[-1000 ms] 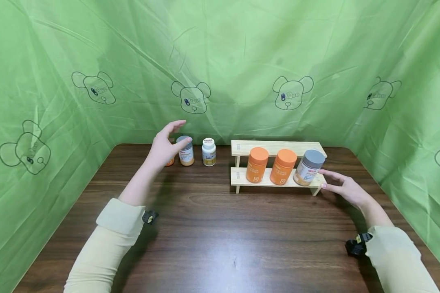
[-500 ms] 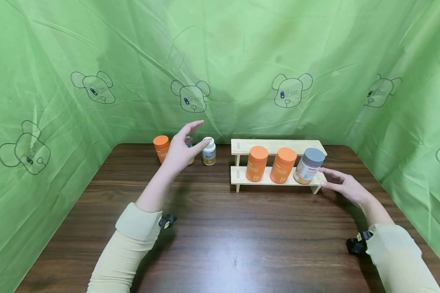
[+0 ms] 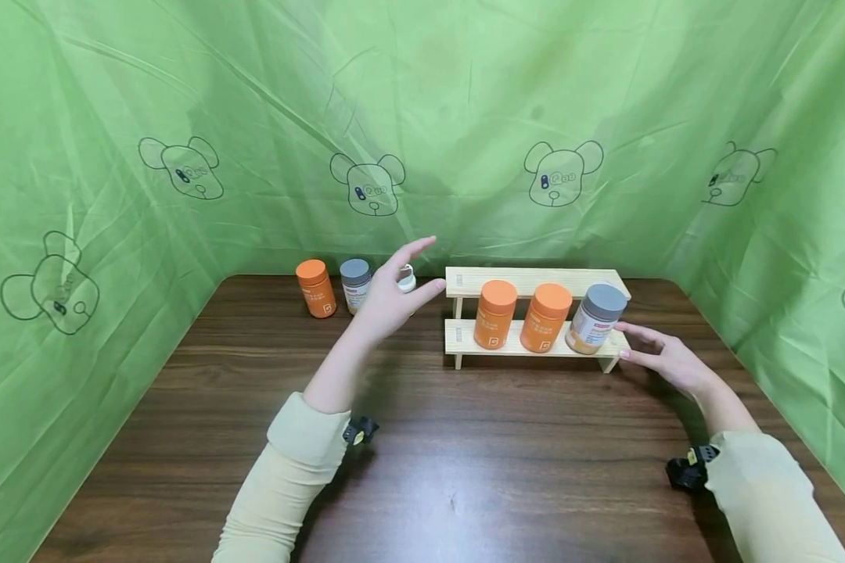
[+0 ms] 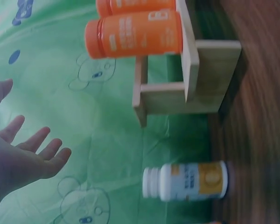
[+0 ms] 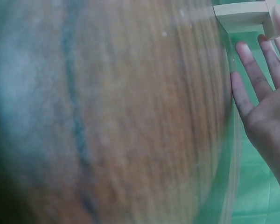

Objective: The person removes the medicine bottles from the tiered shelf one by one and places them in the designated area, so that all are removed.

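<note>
My left hand [image 3: 387, 301] is raised with fingers spread and holds nothing. In the head view it partly covers a small white bottle [image 4: 186, 181], which stands apart from the hand in the left wrist view. Left of it stand a grey-lidded jar [image 3: 355, 283] and an orange jar [image 3: 316, 289]. At the right, my right hand [image 3: 669, 363] pinches the end of a two-tier wooden rack [image 3: 535, 281] between thumb and fingers. Two orange jars [image 3: 494, 317] and another grey-lidded jar [image 3: 595, 319] stand upright on the rack's lower shelf.
A dark wood-grain table [image 3: 422, 461] carries everything. Green cloth [image 3: 465, 117] with bear outlines hangs behind it and along both sides. Each wrist wears a small black camera [image 3: 361, 431].
My left hand has moved right, from in front of the orange and grey-lidded jars to the white bottle, uncovering the orange jar. My right hand and the rack stay put.
</note>
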### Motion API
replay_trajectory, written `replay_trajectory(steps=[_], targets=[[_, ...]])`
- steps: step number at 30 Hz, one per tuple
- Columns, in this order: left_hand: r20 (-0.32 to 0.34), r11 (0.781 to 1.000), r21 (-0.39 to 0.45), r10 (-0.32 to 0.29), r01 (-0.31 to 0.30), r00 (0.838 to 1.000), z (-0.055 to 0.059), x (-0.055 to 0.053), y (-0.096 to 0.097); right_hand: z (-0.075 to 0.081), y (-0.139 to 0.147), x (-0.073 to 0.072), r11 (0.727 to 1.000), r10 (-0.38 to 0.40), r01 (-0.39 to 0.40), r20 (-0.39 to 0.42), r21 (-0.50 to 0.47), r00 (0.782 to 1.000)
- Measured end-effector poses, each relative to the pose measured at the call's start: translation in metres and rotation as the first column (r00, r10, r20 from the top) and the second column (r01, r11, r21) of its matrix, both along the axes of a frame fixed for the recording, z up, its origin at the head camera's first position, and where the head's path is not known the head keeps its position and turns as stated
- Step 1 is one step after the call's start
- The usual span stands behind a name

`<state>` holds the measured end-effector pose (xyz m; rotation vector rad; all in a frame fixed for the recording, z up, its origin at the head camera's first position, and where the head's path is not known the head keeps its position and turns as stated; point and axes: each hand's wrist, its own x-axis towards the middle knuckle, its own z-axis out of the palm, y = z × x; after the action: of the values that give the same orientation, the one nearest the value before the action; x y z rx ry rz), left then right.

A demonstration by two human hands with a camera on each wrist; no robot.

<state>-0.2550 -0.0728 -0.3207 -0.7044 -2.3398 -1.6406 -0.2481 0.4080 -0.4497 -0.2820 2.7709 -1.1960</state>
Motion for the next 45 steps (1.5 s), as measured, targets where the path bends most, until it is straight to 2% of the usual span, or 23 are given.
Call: replay_trajectory(steps=[5, 10, 14, 19, 23, 27, 34, 41, 45], targets=[[-0.025, 0.998, -0.030, -0.057, 0.056, 0.998, -0.014, -0.003, 0.016, 0.000, 0.001, 0.000, 1.000, 0.002, -0.002, -0.007, -0.009, 1.000], [-0.017, 0.995, -0.005, -0.102, 0.102, 0.995, -0.025, -0.004, 0.030, -0.001, 0.001, 0.000, 1.000, -0.001, 0.001, 0.002, -0.015, 1.000], [-0.016, 0.994, 0.000, -0.110, 0.110, 0.994, -0.034, -0.006, 0.041, -0.002, 0.001, 0.000, 1.000, -0.002, 0.002, 0.016, -0.015, 1.000], [-0.015, 0.994, -0.035, -0.103, 0.102, 0.995, -0.046, -0.008, 0.053, -0.002, 0.001, -0.001, 1.000, 0.000, 0.001, 0.014, -0.014, 1.000], [0.012, 0.991, -0.056, -0.122, 0.122, 0.992, -0.056, -0.012, 0.062, -0.002, 0.001, -0.001, 1.000, 0.002, -0.001, 0.018, -0.031, 1.000], [0.039, 0.988, -0.039, -0.145, 0.147, 0.989, -0.064, -0.017, 0.068, -0.003, 0.002, -0.001, 0.999, 0.000, 0.001, 0.024, -0.042, 1.000], [0.089, 0.980, 0.066, -0.191, 0.185, 0.978, -0.071, -0.024, 0.074, -0.003, 0.003, -0.001, 0.999, -0.006, 0.007, 0.029, -0.034, 1.000], [0.068, 0.983, 0.011, -0.181, 0.181, 0.981, -0.075, -0.028, 0.076, -0.006, 0.004, -0.001, 0.999, 0.001, -0.001, 0.004, -0.053, 1.000], [0.065, 0.985, 0.010, -0.175, 0.175, 0.982, -0.074, -0.028, 0.076, -0.008, 0.005, -0.001, 0.996, 0.017, -0.018, -0.013, -0.092, 1.000]])
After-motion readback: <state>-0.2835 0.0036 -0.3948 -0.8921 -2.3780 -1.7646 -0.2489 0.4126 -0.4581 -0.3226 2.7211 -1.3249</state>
